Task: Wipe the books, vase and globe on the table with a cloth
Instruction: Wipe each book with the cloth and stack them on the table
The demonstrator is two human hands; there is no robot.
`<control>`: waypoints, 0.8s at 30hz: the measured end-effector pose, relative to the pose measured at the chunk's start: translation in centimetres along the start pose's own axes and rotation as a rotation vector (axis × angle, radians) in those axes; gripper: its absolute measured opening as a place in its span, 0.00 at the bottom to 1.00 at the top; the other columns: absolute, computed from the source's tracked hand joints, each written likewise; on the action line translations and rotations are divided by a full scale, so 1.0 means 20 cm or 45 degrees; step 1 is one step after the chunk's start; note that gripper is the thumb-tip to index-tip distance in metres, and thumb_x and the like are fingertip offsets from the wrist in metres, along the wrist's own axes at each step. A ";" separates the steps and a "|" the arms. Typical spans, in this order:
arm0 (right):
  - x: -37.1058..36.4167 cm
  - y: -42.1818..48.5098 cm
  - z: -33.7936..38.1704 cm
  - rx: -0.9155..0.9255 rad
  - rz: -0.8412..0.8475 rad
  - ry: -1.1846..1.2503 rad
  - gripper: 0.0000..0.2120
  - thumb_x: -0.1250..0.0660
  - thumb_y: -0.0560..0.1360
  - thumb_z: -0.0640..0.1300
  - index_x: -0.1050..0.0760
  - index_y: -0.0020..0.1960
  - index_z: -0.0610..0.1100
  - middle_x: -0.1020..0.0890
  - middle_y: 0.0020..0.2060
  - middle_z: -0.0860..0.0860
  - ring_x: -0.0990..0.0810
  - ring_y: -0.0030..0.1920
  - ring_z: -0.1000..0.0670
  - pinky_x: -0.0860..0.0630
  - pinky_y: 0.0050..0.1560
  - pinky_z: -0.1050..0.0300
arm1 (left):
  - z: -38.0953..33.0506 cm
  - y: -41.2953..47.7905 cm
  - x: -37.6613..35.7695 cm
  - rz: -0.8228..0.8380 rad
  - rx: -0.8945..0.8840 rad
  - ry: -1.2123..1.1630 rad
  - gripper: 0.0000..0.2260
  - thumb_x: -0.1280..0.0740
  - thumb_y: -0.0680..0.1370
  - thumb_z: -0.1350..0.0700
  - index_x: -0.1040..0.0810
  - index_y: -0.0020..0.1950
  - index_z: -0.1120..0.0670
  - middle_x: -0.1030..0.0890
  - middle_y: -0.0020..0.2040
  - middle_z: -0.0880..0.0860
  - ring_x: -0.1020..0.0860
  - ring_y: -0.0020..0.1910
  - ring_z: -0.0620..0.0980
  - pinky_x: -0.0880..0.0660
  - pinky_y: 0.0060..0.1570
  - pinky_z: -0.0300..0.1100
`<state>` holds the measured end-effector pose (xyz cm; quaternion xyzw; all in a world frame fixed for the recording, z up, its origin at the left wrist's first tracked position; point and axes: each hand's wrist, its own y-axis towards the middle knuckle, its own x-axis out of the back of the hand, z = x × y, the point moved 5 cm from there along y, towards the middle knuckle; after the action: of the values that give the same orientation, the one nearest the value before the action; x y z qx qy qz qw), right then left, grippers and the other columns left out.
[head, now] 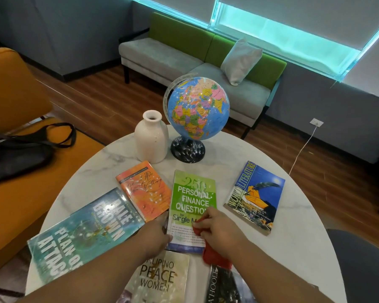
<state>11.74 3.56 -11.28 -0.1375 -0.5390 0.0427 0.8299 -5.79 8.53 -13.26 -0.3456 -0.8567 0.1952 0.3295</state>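
Cloth hand first: the right hand (pixel 219 231) was bunched round the red cloth (pixel 216 259), pressing it onto the near-right corner of the green book (pixel 193 197). Left hand (pixel 155 235) sat at the same book's near-left edge, prob. pinning it. Its fingers were tucked out of sight, so I couldn't tell if it gripped or just pushed.

Key bit imo: the book's long axis ran straight away from both hands, so nearly all the cover not under the cloth lay ahead of the knuckles, w/ the right hand the one on it. Next stroke looked like a push fwd along that axis — not sideways.

Orange book (pixel 144 191) lay just ahead-left of the left hand, right beside the green one, so a slide could nudge it. Vase (pixel 150 138) and globe (pixel 198 108) stood well beyond both hands, past the book's far end — vase on the left-hand side, globe straight ahead.
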 end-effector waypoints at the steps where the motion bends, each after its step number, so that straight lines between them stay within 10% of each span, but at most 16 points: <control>1: 0.02 0.01 -0.02 -0.048 -0.052 0.034 0.11 0.33 0.77 0.46 0.19 0.58 0.52 0.27 0.55 0.55 0.26 0.58 0.52 0.30 0.59 0.63 | 0.00 0.00 0.00 -0.001 -0.003 0.005 0.28 0.35 0.78 0.61 0.38 0.74 0.43 0.19 0.59 0.50 0.21 0.55 0.51 0.24 0.58 0.47; 8: -0.02 -0.07 0.04 0.146 0.062 -0.084 0.16 0.35 0.78 0.47 0.23 0.65 0.54 0.30 0.63 0.56 0.32 0.64 0.52 0.40 0.67 0.67 | -0.01 -0.01 0.01 -0.007 -0.010 0.028 0.28 0.34 0.77 0.60 0.38 0.74 0.43 0.19 0.57 0.50 0.21 0.54 0.51 0.23 0.57 0.47; 17: 0.27 -0.05 -0.24 -0.318 -0.149 0.102 0.14 0.34 0.76 0.44 0.20 0.59 0.55 0.29 0.51 0.55 0.26 0.59 0.50 0.32 0.56 0.63 | -0.02 -0.02 0.01 0.045 -0.002 0.004 0.30 0.35 0.78 0.60 0.41 0.76 0.41 0.21 0.62 0.50 0.22 0.57 0.51 0.24 0.59 0.48; 24: 0.05 -0.05 -0.16 -0.294 -0.148 0.040 0.20 0.39 0.80 0.47 0.32 0.72 0.51 0.34 0.65 0.55 0.28 0.61 0.53 0.33 0.68 0.59 | -0.02 -0.01 0.01 0.055 -0.014 0.025 0.30 0.35 0.78 0.60 0.41 0.76 0.42 0.21 0.63 0.50 0.23 0.58 0.51 0.26 0.61 0.48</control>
<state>14.93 2.15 -11.31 -0.2014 -0.5343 -0.0698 0.8180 -5.84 8.59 -12.77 -0.3678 -0.8468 0.1942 0.3315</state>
